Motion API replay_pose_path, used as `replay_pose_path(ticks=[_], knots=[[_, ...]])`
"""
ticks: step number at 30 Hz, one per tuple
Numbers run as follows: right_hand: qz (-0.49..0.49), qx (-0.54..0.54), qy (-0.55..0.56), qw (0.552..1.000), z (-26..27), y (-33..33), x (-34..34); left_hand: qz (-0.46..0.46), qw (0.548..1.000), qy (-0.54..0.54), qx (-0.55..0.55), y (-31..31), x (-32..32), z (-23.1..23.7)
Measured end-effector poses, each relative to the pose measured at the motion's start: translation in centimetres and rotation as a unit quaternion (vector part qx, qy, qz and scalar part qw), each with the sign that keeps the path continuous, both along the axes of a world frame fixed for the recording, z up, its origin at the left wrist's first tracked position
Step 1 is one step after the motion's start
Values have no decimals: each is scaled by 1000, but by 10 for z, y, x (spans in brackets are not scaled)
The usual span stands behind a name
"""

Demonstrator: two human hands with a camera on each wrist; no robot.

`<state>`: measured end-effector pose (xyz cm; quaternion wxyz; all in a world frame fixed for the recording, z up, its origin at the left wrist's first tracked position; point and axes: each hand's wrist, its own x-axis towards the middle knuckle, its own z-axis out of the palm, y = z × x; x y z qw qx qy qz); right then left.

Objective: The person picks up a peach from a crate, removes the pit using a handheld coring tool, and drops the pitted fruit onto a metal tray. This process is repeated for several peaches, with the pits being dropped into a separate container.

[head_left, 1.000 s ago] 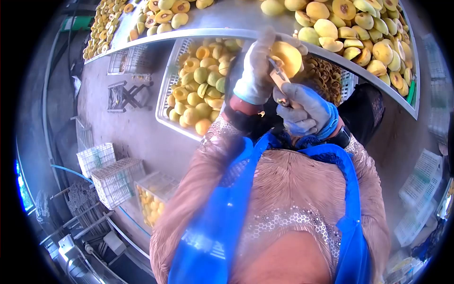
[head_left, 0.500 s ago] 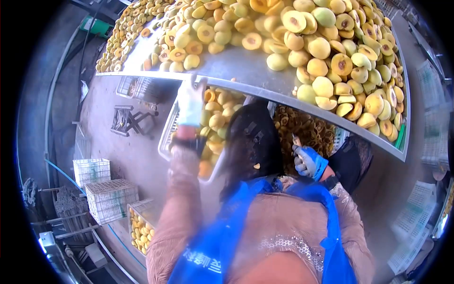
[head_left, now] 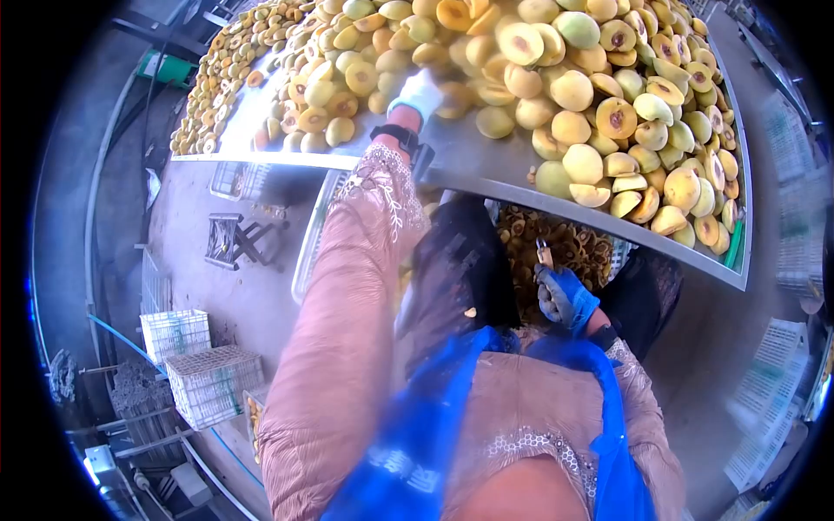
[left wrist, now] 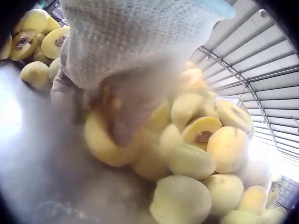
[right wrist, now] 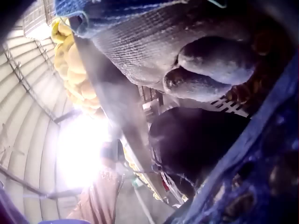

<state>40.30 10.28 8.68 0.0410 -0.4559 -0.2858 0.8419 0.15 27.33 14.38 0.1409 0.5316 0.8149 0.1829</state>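
Observation:
Over the metal table (head_left: 460, 156), the gloved left hand (head_left: 417, 94) reaches into halved yellow fruit. In the left wrist view the white glove (left wrist: 126, 42) is above a cut fruit half (left wrist: 107, 147); its fingers blur against the fruit, and whether they grip it is unclear. Low in front of the body, the right hand (head_left: 560, 300), in a grey and blue glove, grips a small wooden-handled tool (head_left: 545, 253) with its metal end pointing away. The right wrist view shows the glove's curled fingers (right wrist: 215, 60); the tool is not discernible there.
Beneath the table edge, a crate holds brown-centred pieces (head_left: 556, 239) between the knees. A white crate (head_left: 308, 252) stands left of the legs, partly behind the left arm. Stacked white crates (head_left: 213, 382) and a folding stool (head_left: 230, 241) are on the floor at left.
The hands have separated from the fruit and tool held together up front. The left hand moved left to the table edge, then forward onto the fruit; the right lowered, still gripping the tool.

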Motion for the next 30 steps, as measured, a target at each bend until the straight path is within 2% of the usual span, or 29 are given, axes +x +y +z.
replay_pose_path(ticks=[2, 4, 6, 8, 10, 12, 14, 17, 18, 20, 22, 25, 26, 27, 28, 29, 30], knots=[[7, 44, 55, 998, 0, -1, -5, -9, 977, -209, 32, -17, -1, -11], [-2, 68, 52, 996, 33, -2, -17, 46, 942, -323, 78, -46, 30, 9], [-14, 103, 50, 993, 60, -7, -21, 90, 880, -453, 110, -70, 57, 34], [2, 116, 106, 988, 81, -5, -15, -55, 893, -373, 246, -82, 35, -6], [14, 130, 157, 979, 102, -6, -16, -8, 833, -483, 271, -103, 47, 11], [25, 145, 190, 971, 122, -8, -24, 58, 741, -596, 303, -139, 98, 46], [34, 164, 205, 964, 134, -13, -29, -12, 833, -378, 405, -162, 132, 40], [45, 233, 170, 956, 149, -22, -37, -48, 696, -633, 335, -176, 154, 39], [48, 255, 158, 953, 152, -25, -38, -92, 590, -731, 331, -188, 167, 45], [66, 288, 134, 946, 156, -27, -36, 24, 559, -770, 306, -194, 184, 60], [87, 311, 111, 940, 155, -27, -33, -21, 684, -664, 301, -198, 193, 55], [129, 419, 75, 896, 149, -27, -30, 38, 619, -733, 281, -205, 206, 64], [83, 322, 83, 940, 146, -29, -32, 69, 614, -736, 276, -206, 210, 68], [71, 303, 89, 946, 142, -31, -33, 99, 609, -738, 272, -206, 213, 69], [59, 284, 95, 952, 138, -33, -34, 104, 628, -719, 279, -208, 214, 67], [81, 347, 99, 929, 134, -34, -34, 108, 646, -699, 287, -208, 215, 64], [79, 347, 107, 928, 135, -35, -34, 111, 664, -678, 294, -208, 216, 62]])
